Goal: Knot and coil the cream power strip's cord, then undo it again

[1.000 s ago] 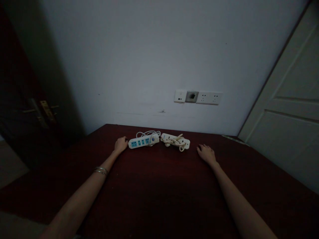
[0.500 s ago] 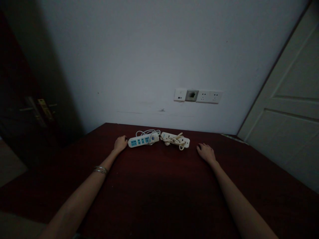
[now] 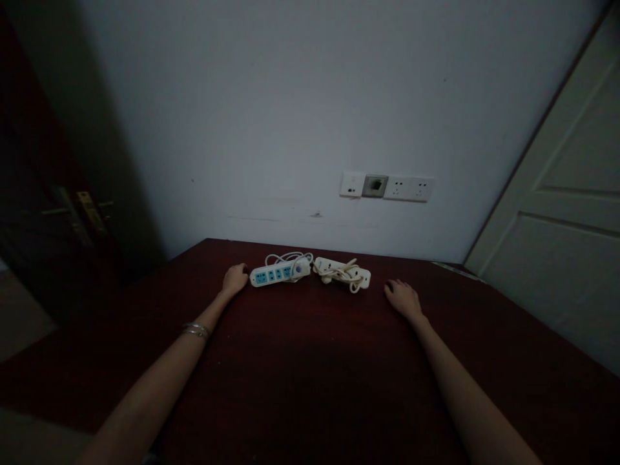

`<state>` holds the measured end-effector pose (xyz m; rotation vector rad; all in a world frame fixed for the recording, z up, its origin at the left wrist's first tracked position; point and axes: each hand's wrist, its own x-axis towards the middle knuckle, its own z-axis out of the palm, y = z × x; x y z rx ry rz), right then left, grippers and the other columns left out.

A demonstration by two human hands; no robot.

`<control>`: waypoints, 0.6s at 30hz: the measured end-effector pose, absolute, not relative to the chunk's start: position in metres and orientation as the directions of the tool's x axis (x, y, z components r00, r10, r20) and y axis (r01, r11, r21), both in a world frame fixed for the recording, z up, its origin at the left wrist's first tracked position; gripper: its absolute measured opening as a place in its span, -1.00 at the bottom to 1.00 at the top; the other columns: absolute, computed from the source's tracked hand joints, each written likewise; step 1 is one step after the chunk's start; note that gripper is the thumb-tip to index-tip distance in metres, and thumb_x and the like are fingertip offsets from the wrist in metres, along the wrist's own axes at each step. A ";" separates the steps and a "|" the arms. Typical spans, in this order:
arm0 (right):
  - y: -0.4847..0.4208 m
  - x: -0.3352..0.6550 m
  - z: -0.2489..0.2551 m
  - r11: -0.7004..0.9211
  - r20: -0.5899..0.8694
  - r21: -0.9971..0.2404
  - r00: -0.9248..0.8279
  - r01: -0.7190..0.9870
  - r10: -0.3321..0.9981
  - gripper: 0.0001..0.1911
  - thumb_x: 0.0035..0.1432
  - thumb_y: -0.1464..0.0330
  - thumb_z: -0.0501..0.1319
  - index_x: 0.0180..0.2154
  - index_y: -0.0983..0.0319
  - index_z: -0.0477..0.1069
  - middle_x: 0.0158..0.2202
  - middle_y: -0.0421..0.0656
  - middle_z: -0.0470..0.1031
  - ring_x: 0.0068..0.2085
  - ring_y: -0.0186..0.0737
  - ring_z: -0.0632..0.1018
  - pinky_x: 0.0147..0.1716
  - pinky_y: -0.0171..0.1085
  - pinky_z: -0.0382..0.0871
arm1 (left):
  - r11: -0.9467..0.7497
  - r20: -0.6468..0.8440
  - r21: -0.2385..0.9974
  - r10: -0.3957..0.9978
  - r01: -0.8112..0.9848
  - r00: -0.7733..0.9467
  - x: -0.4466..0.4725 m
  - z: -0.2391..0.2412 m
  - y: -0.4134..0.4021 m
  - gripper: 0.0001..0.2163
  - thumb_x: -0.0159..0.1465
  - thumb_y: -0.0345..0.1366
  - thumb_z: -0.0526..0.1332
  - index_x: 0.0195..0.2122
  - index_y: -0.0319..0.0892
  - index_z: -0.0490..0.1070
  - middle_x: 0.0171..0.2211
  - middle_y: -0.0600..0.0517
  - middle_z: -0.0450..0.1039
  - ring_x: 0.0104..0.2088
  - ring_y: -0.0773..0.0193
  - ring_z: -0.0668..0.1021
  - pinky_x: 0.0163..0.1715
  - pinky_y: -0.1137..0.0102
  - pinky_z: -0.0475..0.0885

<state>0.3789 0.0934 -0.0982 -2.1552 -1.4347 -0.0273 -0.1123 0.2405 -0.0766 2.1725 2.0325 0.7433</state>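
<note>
My left hand rests on the table beside the left end of a white power strip with blue socket faces. It lies palm down, with nothing in it. This strip's pale cord loops behind it and over its right end. Just to the right is a second, plain white power strip, its cream cord bundled on top. My right hand lies palm down a short way right of that strip, apart from it, its fingers loosely spread and holding nothing.
The dark red table meets a pale wall at its back edge. Wall sockets sit above the table. A dark door with a handle stands at left, a pale panelled door at right.
</note>
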 end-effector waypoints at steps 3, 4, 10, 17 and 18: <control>0.095 0.383 -0.091 -0.219 0.315 -0.555 0.446 0.803 0.838 -0.62 0.11 0.33 0.06 -0.06 0.31 0.42 0.03 0.07 0.39 0.10 0.01 0.34 0.09 -0.07 0.12 | -0.107 0.296 0.439 0.955 0.892 -0.032 -0.113 -0.077 0.242 -0.66 0.03 -0.50 0.07 -0.18 -0.21 0.47 -0.12 -0.09 0.48 -0.08 0.16 0.48 -0.08 0.39 0.32; 0.097 0.384 -0.088 -0.196 0.316 -0.602 0.456 0.774 0.832 -0.62 0.11 0.34 0.05 -0.06 0.32 0.41 0.00 0.07 0.41 0.07 -0.02 0.38 0.07 -0.10 0.16 | -0.100 0.298 0.466 0.953 0.879 -0.049 -0.114 -0.077 0.243 -0.66 0.02 -0.51 0.07 -0.20 -0.21 0.48 -0.13 -0.08 0.49 -0.08 0.17 0.48 -0.07 0.40 0.32; 0.111 0.369 -0.072 -0.028 0.219 -0.861 0.420 0.508 0.881 -0.60 0.17 0.23 0.01 -0.03 0.27 0.35 -0.14 -0.02 0.51 -0.26 -0.19 0.56 -0.34 -0.25 0.48 | -0.041 0.333 0.655 0.912 0.754 -0.240 -0.119 -0.071 0.242 -0.66 -0.02 -0.52 0.03 -0.27 -0.25 0.50 -0.22 -0.08 0.52 -0.14 0.16 0.51 -0.08 0.38 0.34; 0.118 0.334 -0.074 0.032 0.130 -0.956 0.320 0.293 0.938 -0.64 0.11 0.24 0.14 -0.08 0.28 0.36 -0.29 -0.09 0.53 -0.40 -0.29 0.54 -0.53 -0.38 0.46 | -0.116 0.393 0.817 0.829 0.564 -0.398 -0.114 -0.053 0.234 -0.64 -0.07 -0.50 -0.01 -0.31 -0.26 0.50 -0.26 -0.06 0.51 -0.20 0.14 0.51 -0.16 0.33 0.40; 0.119 0.332 -0.075 0.031 0.124 -0.960 0.324 0.278 0.938 -0.65 0.11 0.26 0.13 -0.08 0.29 0.36 -0.29 -0.09 0.53 -0.40 -0.29 0.54 -0.54 -0.39 0.45 | -0.139 0.398 0.834 0.822 0.534 -0.407 -0.112 -0.047 0.234 -0.65 -0.07 -0.50 -0.01 -0.32 -0.26 0.49 -0.26 -0.06 0.51 -0.21 0.15 0.51 -0.20 0.33 0.42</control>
